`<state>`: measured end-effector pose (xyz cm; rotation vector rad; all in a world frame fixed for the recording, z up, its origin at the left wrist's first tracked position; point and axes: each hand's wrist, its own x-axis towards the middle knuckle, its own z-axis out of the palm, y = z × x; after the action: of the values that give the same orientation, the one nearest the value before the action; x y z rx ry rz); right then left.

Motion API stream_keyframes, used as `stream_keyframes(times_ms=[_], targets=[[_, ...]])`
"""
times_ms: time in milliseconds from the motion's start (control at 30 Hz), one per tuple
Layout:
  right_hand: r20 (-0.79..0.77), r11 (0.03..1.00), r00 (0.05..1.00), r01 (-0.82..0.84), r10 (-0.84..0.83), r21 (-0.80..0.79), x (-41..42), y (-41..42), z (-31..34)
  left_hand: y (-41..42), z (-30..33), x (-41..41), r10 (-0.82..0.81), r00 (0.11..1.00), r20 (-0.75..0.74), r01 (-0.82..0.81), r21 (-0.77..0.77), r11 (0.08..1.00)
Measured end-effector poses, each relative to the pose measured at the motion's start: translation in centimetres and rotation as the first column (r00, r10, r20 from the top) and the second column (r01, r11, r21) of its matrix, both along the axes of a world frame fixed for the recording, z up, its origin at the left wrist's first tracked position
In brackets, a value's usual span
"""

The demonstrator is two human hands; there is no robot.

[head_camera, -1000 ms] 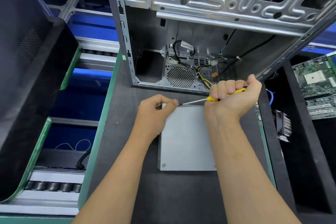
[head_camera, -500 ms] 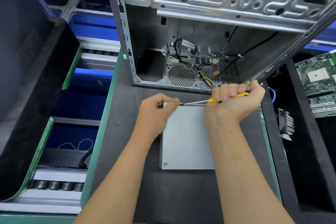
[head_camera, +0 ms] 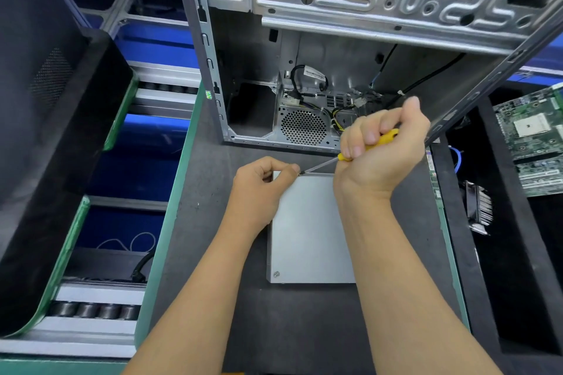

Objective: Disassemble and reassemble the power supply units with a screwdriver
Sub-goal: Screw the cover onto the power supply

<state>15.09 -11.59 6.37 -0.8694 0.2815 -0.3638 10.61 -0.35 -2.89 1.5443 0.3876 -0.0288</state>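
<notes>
At my left fingers [head_camera: 292,169], pinched at the far-left corner of the power supply unit [head_camera: 307,228] lying on the desk [head_camera: 304,329], the screwdriver [head_camera: 365,148] tip meets; its shaft runs rightward into my right hand [head_camera: 380,146], fisted round the handle.

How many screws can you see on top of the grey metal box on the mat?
1. A single screw sits in the near left corner of the grey metal box. The left hand and the screwdriver tip cover the far left corner, so another may be hidden.
</notes>
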Motion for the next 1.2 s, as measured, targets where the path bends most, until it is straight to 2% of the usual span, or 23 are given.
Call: stream_keyframes(times_ms=[133,300,467,533,633,700,733,767,800,833,867,933,1033,1100,1200], targets=[[0.104,0.968,0.98,-0.144,0.168,-0.207,0.0,1.5,0.8,0.0,0.1,-0.1,-0.002,1.0,0.004,0.002,0.011,1.0],[0.17,0.901,0.932,-0.243,0.319,-0.358,-0.6,2.7,1.3,-0.1,0.3,-0.2,-0.004,1.0,0.015,0.004,0.009,1.0],[0.16,0.805,0.882,-0.314,0.444,-0.504,-0.8,3.4,1.3,-0.1,0.3,-0.5,-0.008,0.999,0.032,0.007,0.008,1.0],[0.137,0.728,0.856,-0.328,0.499,-0.602,-0.9,3.2,1.5,0.0,0.2,-0.6,-0.017,0.999,0.034,0.017,0.007,1.0],[0.082,0.525,0.804,-0.303,0.589,-0.796,-0.7,2.8,2.6,0.0,0.2,-0.6,-0.034,0.999,0.03,0.034,0.016,0.999],[0.001,0.326,0.795,-0.248,0.607,-0.912,-0.4,1.9,3.8,0.1,0.2,-0.6,-0.034,0.999,0.016,0.034,0.005,0.999],[-0.078,0.145,0.788,-0.208,0.61,-0.967,-0.2,1.3,4.5,0.1,0.2,-0.5,-0.031,0.999,0.011,0.031,0.0,1.0],[-0.191,-0.095,0.777,-0.168,0.599,-0.981,0.2,0.5,5.3,0.1,0.3,-0.5,-0.024,1.0,0.011,0.024,0.0,1.0],[-0.314,-0.344,0.774,-0.134,0.549,-0.929,0.5,-0.3,6.1,0.1,0.2,-0.5,-0.017,1.0,0.015,0.016,0.003,1.0],[-0.413,-0.553,0.777,-0.101,0.476,-0.827,0.9,-1.0,7.1,0.1,0.2,-0.4,-0.01,1.0,0.016,0.01,0.007,1.0],[-0.485,-0.687,0.774,-0.09,0.407,-0.721,1.1,-1.5,8.2,0.0,0.2,-0.4,-0.004,1.0,0.011,0.004,0.005,1.0],[-0.546,-0.806,0.776,-0.083,0.317,-0.586,1.3,-1.5,10.1,0.0,0.2,-0.3,0.007,1.0,0.002,-0.007,-0.016,1.0],[-0.499,-0.892,0.827,0.007,0.259,-0.452,1.1,-0.5,11.1,-0.1,0.3,-0.3,0.014,1.0,-0.005,-0.014,-0.022,1.0],[-0.508,-0.881,0.816,0.003,0.276,-0.473,1.3,-0.1,11.0,-0.2,0.4,-0.3,0.018,1.0,-0.005,-0.018,-0.017,1.0],[-0.632,-0.859,0.699,-0.051,0.334,-0.51,1.9,0.5,10.9,-0.2,0.6,-0.3,0.03,0.999,-0.016,-0.03,-0.007,1.0]])
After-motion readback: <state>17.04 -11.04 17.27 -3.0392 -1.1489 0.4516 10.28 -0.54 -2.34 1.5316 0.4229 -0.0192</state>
